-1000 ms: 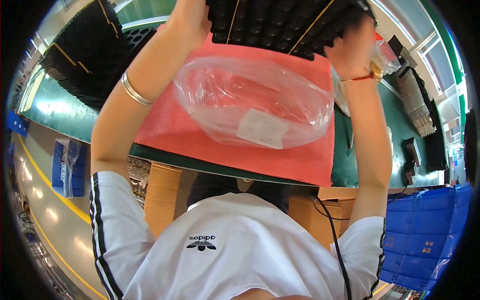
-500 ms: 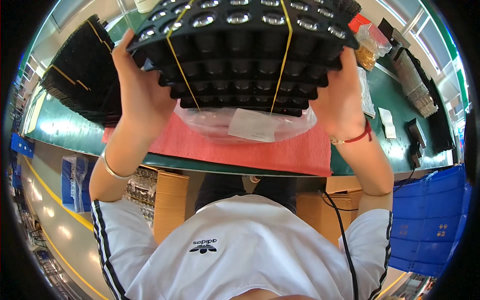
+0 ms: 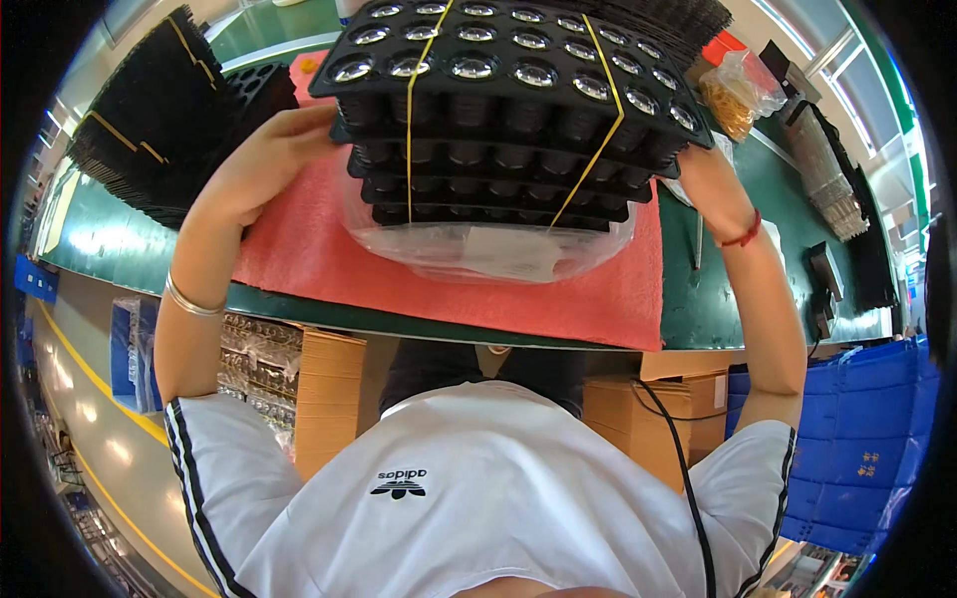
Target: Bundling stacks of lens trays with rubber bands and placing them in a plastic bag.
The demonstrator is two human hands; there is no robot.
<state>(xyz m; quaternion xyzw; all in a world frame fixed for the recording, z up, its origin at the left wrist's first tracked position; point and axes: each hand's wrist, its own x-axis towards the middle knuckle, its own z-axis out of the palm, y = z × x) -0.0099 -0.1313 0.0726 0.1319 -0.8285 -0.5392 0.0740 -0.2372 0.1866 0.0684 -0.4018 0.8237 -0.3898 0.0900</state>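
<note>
Green worktop (image 3: 90, 234) carries a red mat (image 3: 299, 249); at twelve o'clock, both hands (image 3: 264, 159) (image 3: 698, 164) grasp a banded black tray stack (image 3: 508, 110) above a clear white-labelled bag (image 3: 498, 249).

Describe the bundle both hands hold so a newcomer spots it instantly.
Start at the red mat on the green bench. Above it, between the left hand and right hand, is a stack of black trays. Unlike the stacks behind, it sits over a clear bag.

Factory floor; green workbench (image 3: 738, 289), stacked cartons (image 3: 329, 399), blue crates (image 3: 857, 448).
</note>
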